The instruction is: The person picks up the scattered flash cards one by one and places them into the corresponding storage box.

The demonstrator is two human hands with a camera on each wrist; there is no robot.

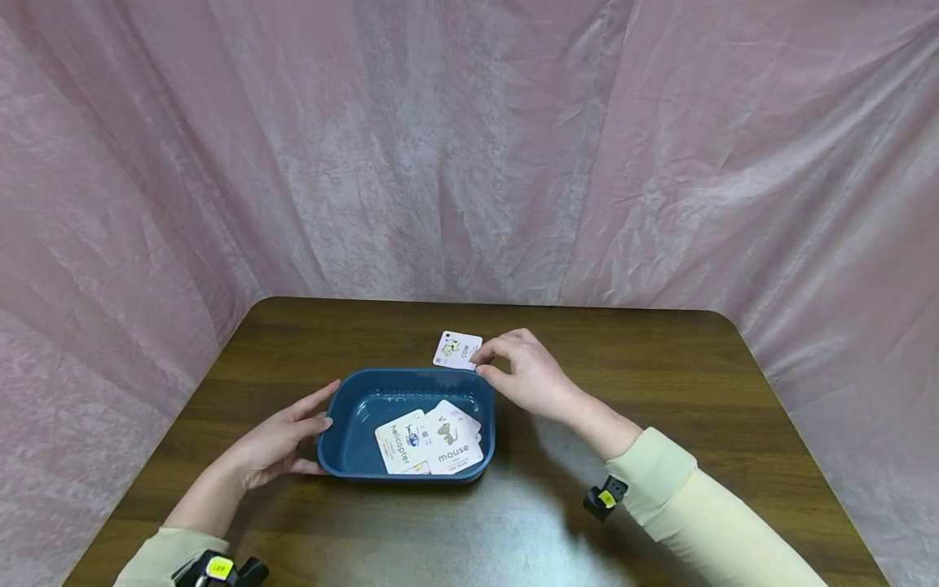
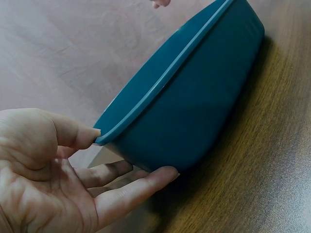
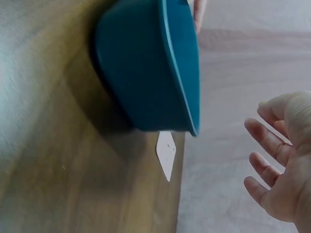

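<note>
A dark blue plastic tub [image 1: 367,466] sits on the table, with my left hand [image 1: 282,434] holding its left end. In the left wrist view the left thumb lies at the tub's rim [image 2: 158,87], while the fingers reach along the outer wall near the base. Inside the tub lie a helicopter card [image 1: 396,447] and a mouse card [image 1: 456,452], overlapping other cards mostly hidden beneath. A cow card [image 1: 453,350] lies just behind the tub's far rim. My right hand [image 1: 531,375] hovers near it; the right wrist view shows its fingers [image 3: 267,141] loosely bent, holding nothing.
The brown wooden table [image 1: 645,391] has rounded far corners. Pink cloth [image 1: 469,163] hangs behind and beside it. Each forearm, in a pale sleeve, wears a small black camera, one on the left [image 1: 253,572] and one on the right [image 1: 605,499].
</note>
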